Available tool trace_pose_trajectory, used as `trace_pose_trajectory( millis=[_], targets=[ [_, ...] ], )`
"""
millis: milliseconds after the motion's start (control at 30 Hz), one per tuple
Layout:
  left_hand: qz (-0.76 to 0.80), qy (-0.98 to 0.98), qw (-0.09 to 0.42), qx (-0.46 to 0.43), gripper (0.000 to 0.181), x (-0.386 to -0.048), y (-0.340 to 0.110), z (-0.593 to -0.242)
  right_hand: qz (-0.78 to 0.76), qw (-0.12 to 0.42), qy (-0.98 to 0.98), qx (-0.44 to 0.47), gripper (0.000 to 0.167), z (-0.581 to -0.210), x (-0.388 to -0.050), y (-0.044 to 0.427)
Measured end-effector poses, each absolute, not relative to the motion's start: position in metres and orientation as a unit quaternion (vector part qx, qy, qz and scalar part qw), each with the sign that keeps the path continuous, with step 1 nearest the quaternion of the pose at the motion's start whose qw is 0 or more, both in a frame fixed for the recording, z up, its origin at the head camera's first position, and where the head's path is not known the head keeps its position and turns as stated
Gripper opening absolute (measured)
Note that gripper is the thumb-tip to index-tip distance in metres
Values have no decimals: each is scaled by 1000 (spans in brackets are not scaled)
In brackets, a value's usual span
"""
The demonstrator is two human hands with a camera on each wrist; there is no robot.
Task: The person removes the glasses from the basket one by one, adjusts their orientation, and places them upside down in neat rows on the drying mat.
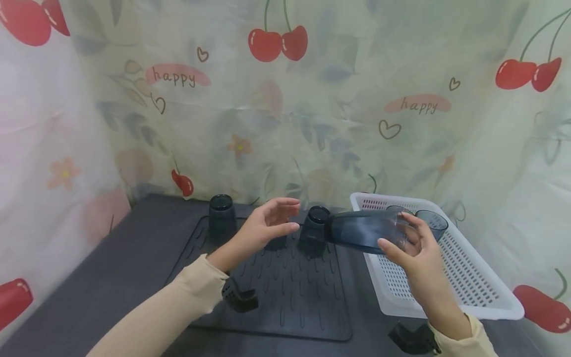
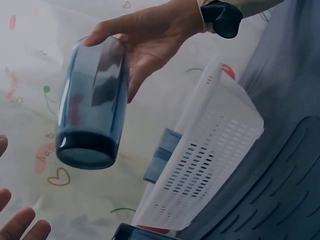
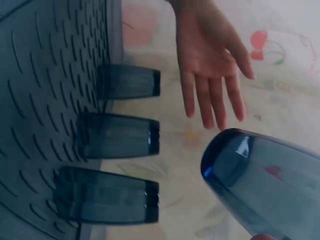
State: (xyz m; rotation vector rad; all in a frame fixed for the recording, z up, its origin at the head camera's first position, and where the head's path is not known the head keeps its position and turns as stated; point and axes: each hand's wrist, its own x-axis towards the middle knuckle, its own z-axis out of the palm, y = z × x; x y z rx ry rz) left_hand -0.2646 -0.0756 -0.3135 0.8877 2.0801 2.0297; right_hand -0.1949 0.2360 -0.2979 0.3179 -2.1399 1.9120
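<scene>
- Three smoky-blue glasses stand upside down in a row along the back of the dark ridged mat: the left glass, the middle glass, partly behind an arm in the head view, and the right glass.
- One more, the held glass, is in the air between the mat and the white basket, lying nearly sideways, its thick base pointing left.
- The right hand grips it near the mouth end, thumb on the near side, fingers round the far side; whether any fingertip reaches inside, I cannot tell.
- The left hand is spread, thumb apart from the fingers, holding nothing, near the base of the held glass but not touching it.
- Two other glasses, the front basket glass and the rear basket glass, sit in the basket.
- The step in hand looks like a transfer from basket to mat, with the held glass midway.
- The next move probably calls for the left hand to steady the base end, the glass to be turned mouth down, and a careful placing on the mat clear of the right glass.
</scene>
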Motion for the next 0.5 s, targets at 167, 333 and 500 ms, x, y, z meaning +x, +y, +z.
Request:
trace_pose_trajectory(
  millis=[167, 333, 500],
  targets=[
    [669, 675, 59, 306, 52, -257, -73, -318, 671, 149, -713, 137, 63, -308, -191, 221],
    [660, 675, 75, 320, 57, -251, -69, -323, 691, 158, -689, 153, 64, -317, -188, 208],
    [650, 688, 89, 310, 61, -248, -66, -330, 696, 153, -684, 155, 64, -323, -186, 197]
  ],
)
